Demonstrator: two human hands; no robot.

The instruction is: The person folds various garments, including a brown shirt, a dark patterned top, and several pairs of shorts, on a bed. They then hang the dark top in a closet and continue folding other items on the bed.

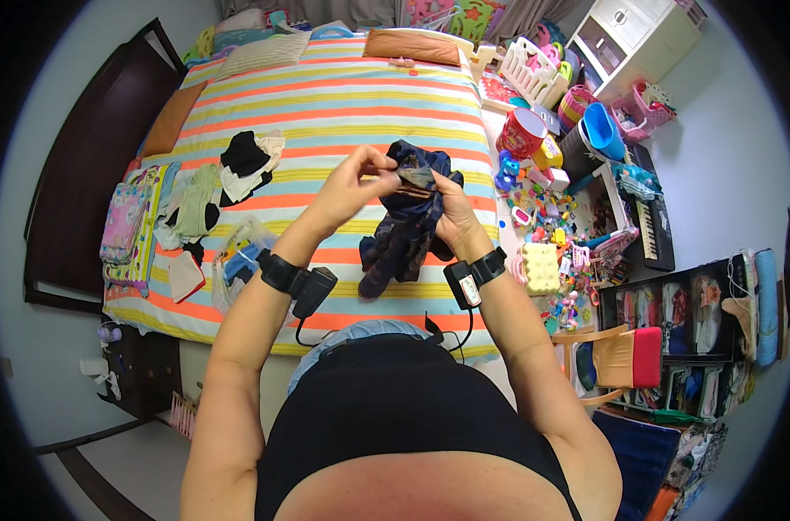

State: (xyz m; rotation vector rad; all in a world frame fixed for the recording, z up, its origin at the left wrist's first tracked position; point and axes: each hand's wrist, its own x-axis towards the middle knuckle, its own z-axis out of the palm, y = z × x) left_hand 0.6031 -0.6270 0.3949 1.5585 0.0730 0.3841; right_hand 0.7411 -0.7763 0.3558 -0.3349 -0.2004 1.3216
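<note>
A dark navy patterned garment (404,241) is bunched up above the striped bedspread (323,120), its lower part hanging toward me. My right hand (458,213) grips its right side, the thumb lying along a gathered opening where a paler inner side shows. At the opening's left edge are the fingertips of my left hand (359,185), thumb and forefinger slightly apart. Whether they pinch the cloth is not clear. Each wrist wears a black strap with a small box and a cable.
Left on the bed lie a black garment (243,155), a pale green garment (198,202), folded bedding (124,221) and a clear plastic bag (242,260) holding cloth. Toys (551,215) crowd the floor at right, near a keyboard (652,228) and a chair (619,358).
</note>
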